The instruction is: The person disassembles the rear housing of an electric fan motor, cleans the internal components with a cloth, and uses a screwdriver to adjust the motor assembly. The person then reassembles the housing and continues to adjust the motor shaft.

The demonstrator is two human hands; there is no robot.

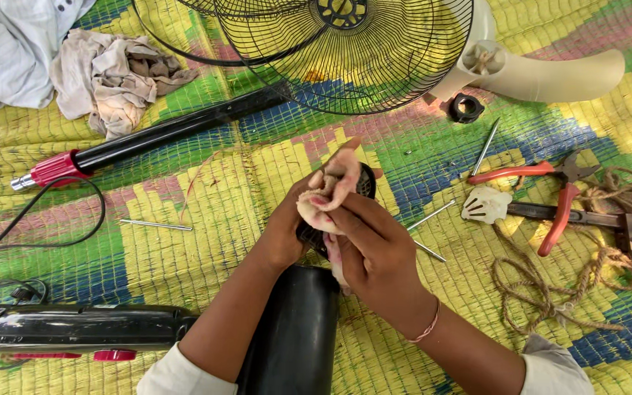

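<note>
Right now both hands meet over a woven mat point(184, 190) of yellow, green and blue, working on a small black ribbed part point(366, 183) with a pale rag point(330, 192). The left hand point(287, 227) is closed around the part from below and behind, steadying it so it cannot turn. The right hand point(374, 245) has its fingers pressed together on the rag, pinching the cloth against the part's face, a grip that suits wiping rather than lifting. Part and rag sit up off the mat, just above a black cylindrical housing point(294, 329) that lies between the forearms, close enough that the part can go back to it.

Loose pieces are spread about within reach rather than stacked. A black wire fan guard point(374, 66) lies at the top, with a cream fan blade point(550, 73) touching its right edge and a small black nut point(466, 108) just below. To the right lie red-handled pliers point(550, 197), a small cream knob point(486, 205) and a tangle of brown twine point(594, 271). Thin metal rods point(156, 225) lie scattered on the mat. A black pole with a red collar point(148, 139) slants across the left, near crumpled cloths point(111, 77), and a black base with a cord point(74, 329) lies at lower left.
</note>
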